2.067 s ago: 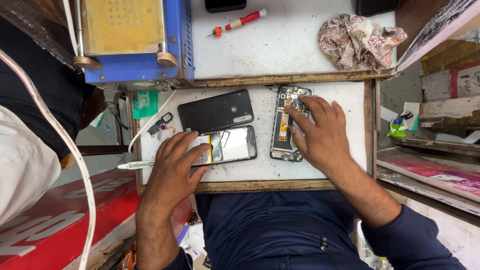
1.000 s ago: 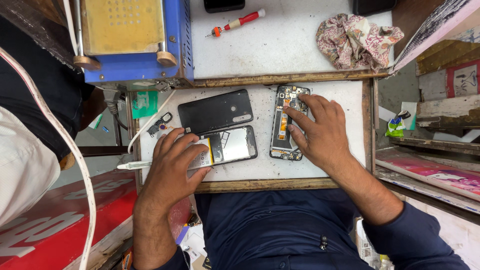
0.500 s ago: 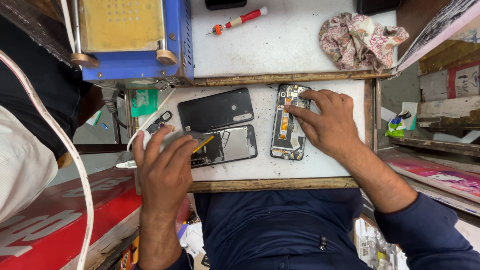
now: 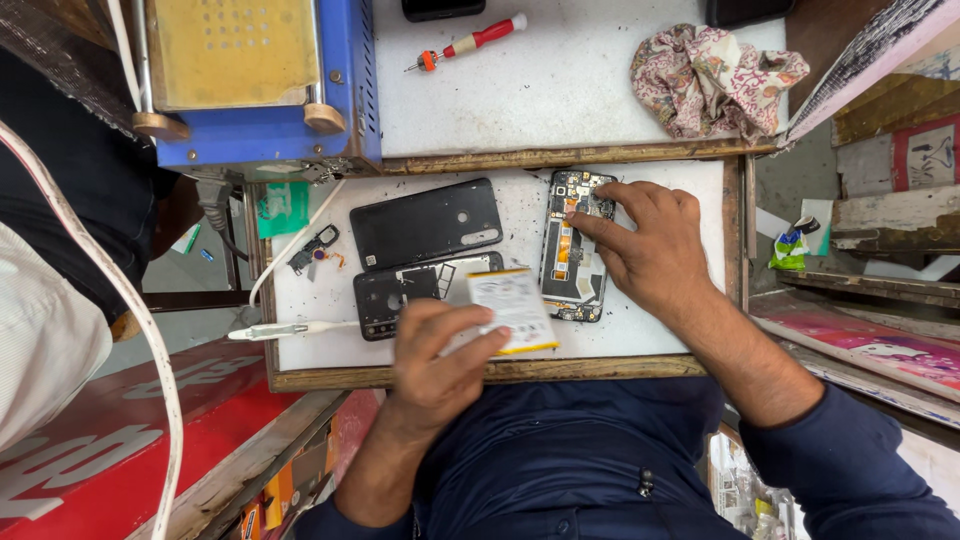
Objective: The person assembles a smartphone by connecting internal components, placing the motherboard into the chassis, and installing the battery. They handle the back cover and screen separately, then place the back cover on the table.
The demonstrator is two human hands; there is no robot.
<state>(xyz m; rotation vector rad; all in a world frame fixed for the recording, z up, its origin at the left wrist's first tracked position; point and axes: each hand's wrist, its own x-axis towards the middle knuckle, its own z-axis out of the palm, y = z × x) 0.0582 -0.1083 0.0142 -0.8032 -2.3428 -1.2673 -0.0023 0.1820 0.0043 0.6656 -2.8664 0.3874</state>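
Left hand [image 4: 440,365], lower centre of frame: fingers curled around a flat white phone battery [image 4: 512,310] with a yellow edge, gripping it at its lower left end, battery tilted and raised over the dark inner frame panel [image 4: 400,297]. Right hand [image 4: 655,250], right of centre: fingers spread and not clenched, nothing grasped, index fingertip pressed onto the upper part of the opened phone chassis [image 4: 574,245], thumb alongside its right edge. Chassis lying upright in frame, circuit board and orange flex cable exposed, just right of the battery. Black back cover [image 4: 425,222] lying flat above the inner frame panel, left of the chassis. Small loose black part [image 4: 313,247] further left, near a white cable [image 4: 290,328] running along the left of the white work board [image 4: 660,335]. Upper shelf: red-handled screwdriver [image 4: 470,42] at top centre, crumpled patterned cloth [image 4: 715,80] at upper right, blue machine with yellow top plate [image 4: 255,85] at upper left. Dark blue sleeve and shirt across the bottom of frame.
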